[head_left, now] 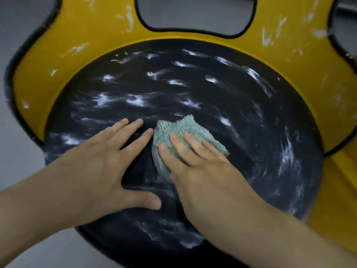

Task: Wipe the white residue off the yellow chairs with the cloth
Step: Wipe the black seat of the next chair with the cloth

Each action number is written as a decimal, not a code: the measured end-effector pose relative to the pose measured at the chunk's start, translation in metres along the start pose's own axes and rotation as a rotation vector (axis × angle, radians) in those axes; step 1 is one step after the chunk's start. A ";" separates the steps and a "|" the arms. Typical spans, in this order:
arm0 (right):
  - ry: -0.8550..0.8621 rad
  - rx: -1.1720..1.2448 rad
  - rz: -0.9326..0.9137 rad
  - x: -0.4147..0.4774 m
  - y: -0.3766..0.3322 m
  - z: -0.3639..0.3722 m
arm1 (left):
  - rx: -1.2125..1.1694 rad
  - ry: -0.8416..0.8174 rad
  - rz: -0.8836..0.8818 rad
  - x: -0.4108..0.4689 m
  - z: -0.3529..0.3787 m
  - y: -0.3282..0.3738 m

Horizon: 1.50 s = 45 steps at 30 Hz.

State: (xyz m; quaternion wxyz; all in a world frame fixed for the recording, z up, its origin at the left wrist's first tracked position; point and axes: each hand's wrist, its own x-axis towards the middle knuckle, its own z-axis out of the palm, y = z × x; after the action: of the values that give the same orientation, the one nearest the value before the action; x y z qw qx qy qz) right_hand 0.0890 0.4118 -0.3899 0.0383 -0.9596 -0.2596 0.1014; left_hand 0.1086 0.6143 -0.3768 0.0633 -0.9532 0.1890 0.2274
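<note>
left hand [100,161] flat, fingers spread on black seat [212,84] | right hand [197,163] flat, pressing green cloth [173,132] | white residue [135,100] streaks seat, yellow chair [96,26] back

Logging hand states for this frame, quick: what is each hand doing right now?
Left hand: open, flat on the black seat, holding nothing.
Right hand: open, pressing the cloth flat onto the seat.

Glossy yellow plastic chair back [92,35], matt dark seat [193,89] smeared chalky white, nubby terry cloth [173,130].
</note>
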 end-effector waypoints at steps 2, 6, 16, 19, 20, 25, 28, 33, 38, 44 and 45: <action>0.038 0.014 0.017 -0.021 -0.007 0.011 | 0.045 -0.041 0.045 0.007 -0.005 -0.008; 0.035 -0.017 0.121 -0.016 -0.012 0.002 | 0.083 -0.072 0.131 0.019 -0.015 -0.021; -0.026 0.021 0.281 -0.037 -0.062 0.007 | 0.073 -0.044 0.204 0.017 -0.023 -0.025; 0.049 -0.020 0.288 0.007 -0.027 -0.012 | 0.082 -0.033 0.187 0.018 -0.020 -0.024; 0.054 0.016 0.310 0.022 -0.015 -0.016 | 0.084 -0.031 0.176 0.017 -0.019 -0.025; 0.111 -0.115 0.264 -0.015 -0.042 0.004 | 0.063 -0.065 0.152 0.014 -0.022 -0.027; 0.144 -0.027 0.220 -0.056 -0.053 0.015 | 0.066 -0.118 0.141 0.013 -0.030 -0.023; 0.166 -0.135 0.183 0.001 -0.021 0.007 | 0.027 -0.144 0.103 0.015 -0.030 -0.023; 0.193 -0.132 0.193 -0.008 -0.032 0.028 | -0.002 -0.146 0.118 0.019 -0.032 -0.028; 0.295 -0.035 0.188 -0.036 -0.055 0.040 | -0.008 -0.129 0.179 0.023 -0.027 -0.037; 0.252 -0.062 0.194 -0.024 -0.051 0.034 | -0.003 -0.115 0.186 0.024 -0.026 -0.038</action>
State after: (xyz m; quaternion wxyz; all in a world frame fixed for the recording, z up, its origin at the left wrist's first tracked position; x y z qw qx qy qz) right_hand 0.0362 0.4444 -0.4127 0.0310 -0.9860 -0.1620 -0.0245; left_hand 0.1538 0.6365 -0.3633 0.0514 -0.9170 0.2724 0.2870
